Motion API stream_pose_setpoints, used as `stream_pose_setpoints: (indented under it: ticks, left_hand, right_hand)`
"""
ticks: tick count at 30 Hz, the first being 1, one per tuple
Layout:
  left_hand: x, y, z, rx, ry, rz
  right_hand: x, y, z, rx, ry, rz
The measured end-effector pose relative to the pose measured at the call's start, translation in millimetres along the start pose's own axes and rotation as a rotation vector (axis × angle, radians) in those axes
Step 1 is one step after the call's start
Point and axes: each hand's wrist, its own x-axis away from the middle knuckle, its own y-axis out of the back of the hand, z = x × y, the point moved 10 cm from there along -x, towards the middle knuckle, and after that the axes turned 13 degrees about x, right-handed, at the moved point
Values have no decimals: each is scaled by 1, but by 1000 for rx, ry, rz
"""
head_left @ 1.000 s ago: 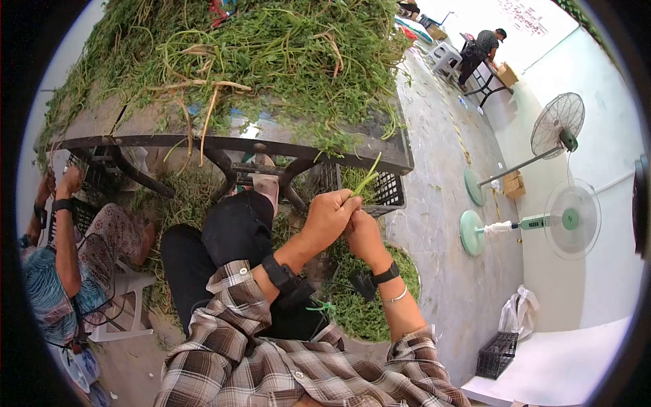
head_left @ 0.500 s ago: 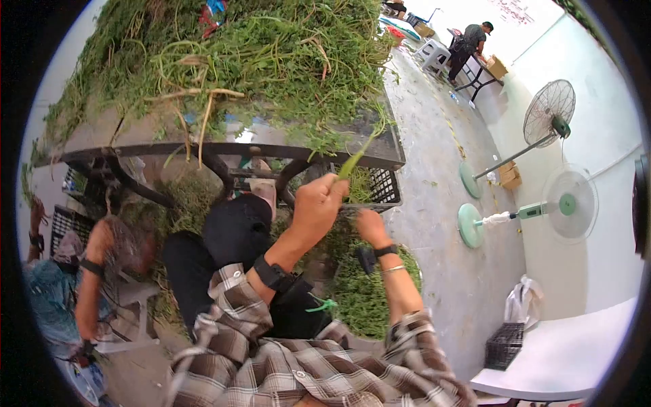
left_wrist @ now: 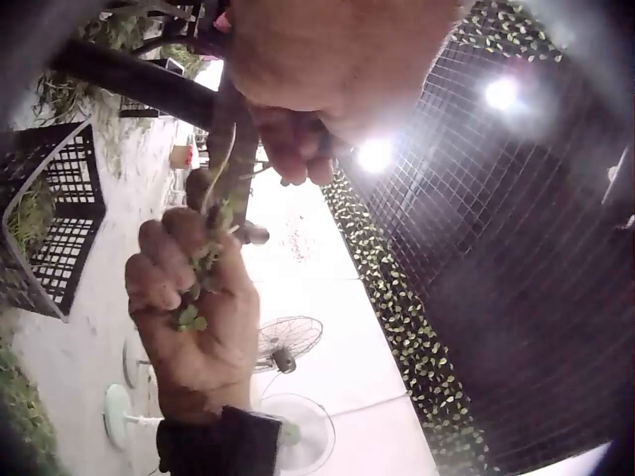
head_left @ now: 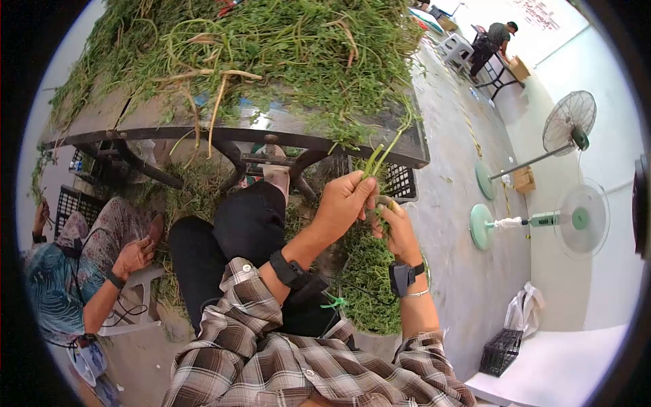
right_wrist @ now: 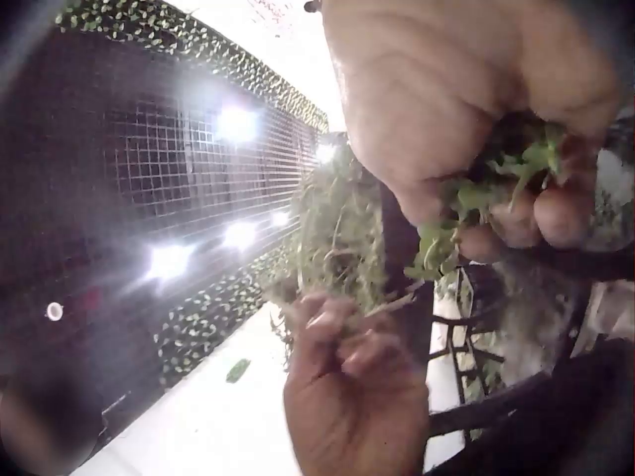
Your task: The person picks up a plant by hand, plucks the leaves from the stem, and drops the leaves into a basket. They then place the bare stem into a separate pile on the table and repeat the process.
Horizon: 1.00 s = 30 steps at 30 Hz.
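Note:
In the head view my left hand (head_left: 346,202) pinches a few green stems (head_left: 377,159) between thumb and fingers, their cut ends pointing up past the table's edge. Close beside it, my right hand (head_left: 399,234) curls its fingers around a leafy green sprig (right_wrist: 476,198). Small leaves poke out between those fingers in the right wrist view. Across from them there, the left hand (right_wrist: 357,387) shows with thin stems at its fingertips. The left wrist view has the right hand (left_wrist: 193,307) with leaves against its palm. A large heap of leafy greens (head_left: 285,68) covers the table in front.
The dark table edge (head_left: 224,136) runs just beyond my hands. Below it stands a black plastic crate (head_left: 401,184); picked greens (head_left: 369,285) lie beneath my right forearm. A seated person (head_left: 61,285) is at the left. Two fans (head_left: 569,122) stand at the right.
My right hand, lowered and apart half a second ago, has come up beside the left and grips a leafy sprig. The left hand keeps its stems. The seated person's arm has moved.

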Motion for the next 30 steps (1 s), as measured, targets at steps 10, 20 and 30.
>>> stream_pose_setpoints:
  ticks: [10,20,30]
  left_hand:
    - [3,10,-2,57,7,-44]
    - [6,9,-10,66,-41,-53]
    - [6,0,-8,-10,-42,-18]
  right_hand:
    - [13,-53,17,-46,18,177]
    - [80,93,-57,84,-73,-389]
    - [240,306,-159,431,-259,-960]
